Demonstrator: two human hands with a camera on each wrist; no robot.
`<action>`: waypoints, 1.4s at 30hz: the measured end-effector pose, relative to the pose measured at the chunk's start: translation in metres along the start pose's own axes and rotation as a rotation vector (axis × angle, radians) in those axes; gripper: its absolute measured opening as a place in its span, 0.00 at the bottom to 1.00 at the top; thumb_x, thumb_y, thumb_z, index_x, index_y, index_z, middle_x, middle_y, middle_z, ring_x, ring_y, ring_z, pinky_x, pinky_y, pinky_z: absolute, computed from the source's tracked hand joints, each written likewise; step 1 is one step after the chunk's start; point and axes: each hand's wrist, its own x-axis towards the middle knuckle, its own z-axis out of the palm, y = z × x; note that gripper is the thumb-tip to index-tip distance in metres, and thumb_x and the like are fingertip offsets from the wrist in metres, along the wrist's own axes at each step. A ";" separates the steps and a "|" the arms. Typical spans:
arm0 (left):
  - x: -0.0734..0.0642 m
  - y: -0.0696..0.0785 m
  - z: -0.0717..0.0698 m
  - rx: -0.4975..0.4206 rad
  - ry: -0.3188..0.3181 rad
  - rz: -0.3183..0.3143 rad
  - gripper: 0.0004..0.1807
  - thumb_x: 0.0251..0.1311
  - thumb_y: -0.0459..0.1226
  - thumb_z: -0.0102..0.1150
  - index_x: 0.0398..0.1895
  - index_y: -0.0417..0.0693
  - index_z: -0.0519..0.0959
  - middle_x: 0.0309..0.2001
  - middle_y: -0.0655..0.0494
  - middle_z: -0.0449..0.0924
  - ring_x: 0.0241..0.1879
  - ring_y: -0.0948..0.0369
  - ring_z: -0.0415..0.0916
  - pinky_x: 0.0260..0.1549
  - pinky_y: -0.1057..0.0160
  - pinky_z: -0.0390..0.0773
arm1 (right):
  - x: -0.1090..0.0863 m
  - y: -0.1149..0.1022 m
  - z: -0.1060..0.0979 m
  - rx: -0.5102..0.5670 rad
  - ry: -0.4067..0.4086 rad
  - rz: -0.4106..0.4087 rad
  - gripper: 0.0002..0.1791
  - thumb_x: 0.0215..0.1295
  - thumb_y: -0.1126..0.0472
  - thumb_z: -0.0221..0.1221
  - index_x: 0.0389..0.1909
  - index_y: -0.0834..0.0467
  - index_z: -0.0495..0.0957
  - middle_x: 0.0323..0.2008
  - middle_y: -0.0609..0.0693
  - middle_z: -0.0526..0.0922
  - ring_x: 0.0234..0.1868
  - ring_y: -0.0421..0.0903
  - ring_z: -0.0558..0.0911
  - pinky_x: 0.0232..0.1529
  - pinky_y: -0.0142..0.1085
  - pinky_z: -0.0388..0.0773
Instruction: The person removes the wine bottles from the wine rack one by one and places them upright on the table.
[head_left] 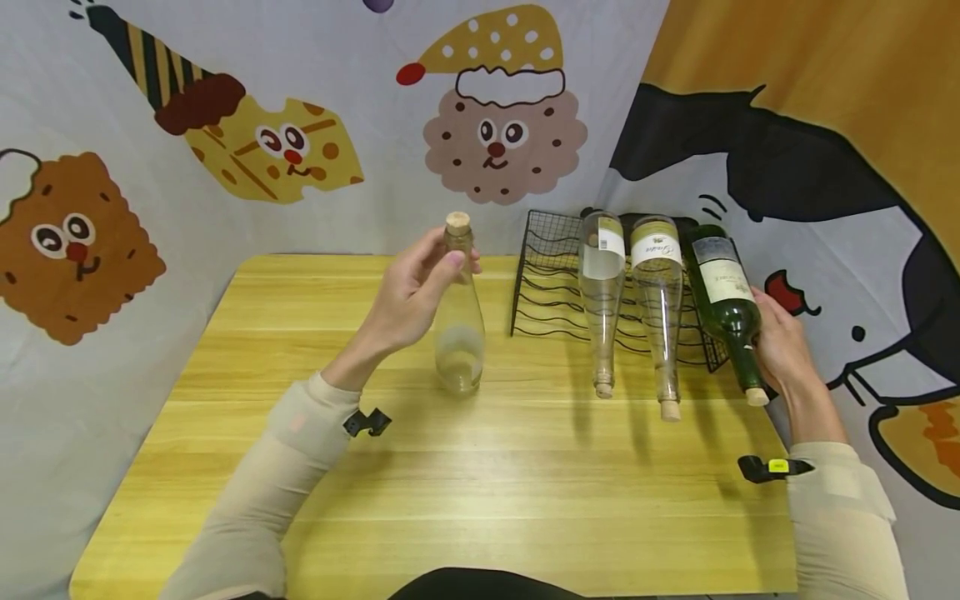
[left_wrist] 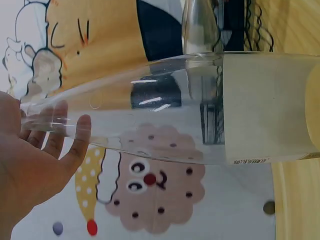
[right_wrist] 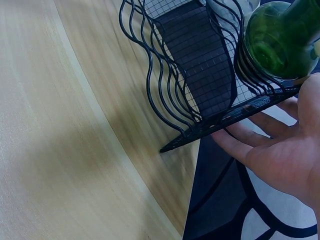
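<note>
My left hand (head_left: 405, 296) grips a clear glass bottle (head_left: 460, 321) around its neck, thumb in front, just below the cork (head_left: 458, 221). The bottle is upright, its base at the tabletop left of the rack; a pale label (left_wrist: 270, 107) shows in the left wrist view. At the right end of the black wire rack (head_left: 513, 292), my right hand (head_left: 783, 346) is beside a green bottle (head_left: 733, 317). Extended fingers (right_wrist: 237, 142) lie against the outer face of the rack's side panel (right_wrist: 220, 122) in the right wrist view; the thumb is mostly hidden.
Two clear corked bottles, one (head_left: 602, 275) with a white label and one (head_left: 658, 275) with a cream label, lie on the rack left of the green one, necks toward me. The wooden table (head_left: 525, 492) meets a cartoon-printed cloth (head_left: 390, 167) at the back.
</note>
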 end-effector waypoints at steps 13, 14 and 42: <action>0.001 -0.018 -0.051 0.066 0.182 0.022 0.18 0.89 0.35 0.47 0.70 0.32 0.76 0.54 0.58 0.85 0.52 0.61 0.87 0.55 0.65 0.91 | 0.000 -0.001 -0.002 -0.116 0.007 0.052 0.39 0.88 0.33 0.52 0.91 0.39 0.60 0.91 0.38 0.59 0.82 0.38 0.65 0.52 0.14 0.72; 0.000 -0.019 -0.054 0.073 0.193 0.024 0.18 0.89 0.35 0.47 0.70 0.34 0.76 0.54 0.60 0.85 0.53 0.62 0.87 0.55 0.66 0.91 | 0.000 0.000 -0.002 -0.119 0.006 0.053 0.39 0.88 0.32 0.51 0.91 0.39 0.60 0.91 0.38 0.59 0.82 0.38 0.65 0.52 0.14 0.72; -0.003 -0.037 -0.149 0.197 0.468 -0.028 0.14 0.90 0.42 0.51 0.67 0.51 0.80 0.53 0.59 0.85 0.50 0.61 0.88 0.50 0.69 0.90 | -0.002 -0.002 0.000 -0.093 0.018 0.048 0.38 0.88 0.34 0.52 0.92 0.40 0.59 0.90 0.37 0.60 0.80 0.37 0.66 0.52 0.14 0.72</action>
